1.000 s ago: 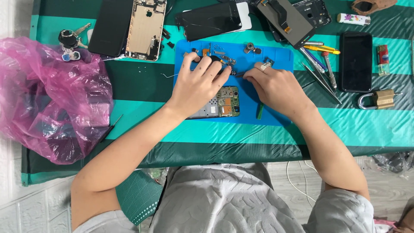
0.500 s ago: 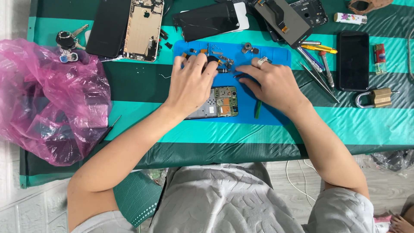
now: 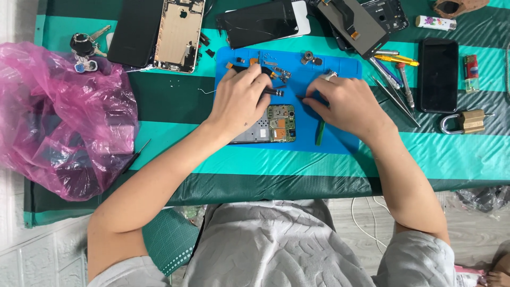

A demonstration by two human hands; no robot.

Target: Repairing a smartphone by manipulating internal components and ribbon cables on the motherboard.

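Our left hand (image 3: 240, 99) pins the opened grey phone chassis with its exposed green circuit board (image 3: 268, 123) on the blue silicone mat (image 3: 340, 139), right hand (image 3: 348, 103) pinching a thin dark tool; board looks light, rigid, fragile, so we'd hold frame edges.

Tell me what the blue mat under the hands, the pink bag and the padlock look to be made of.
Blue mat: matte and soft-looking, probably silicone or rubber.
Pink bag: thin translucent plastic film, crinkled and glossy.
Padlock: yellowish metal body, likely brass, with a shiny steel-looking shackle.
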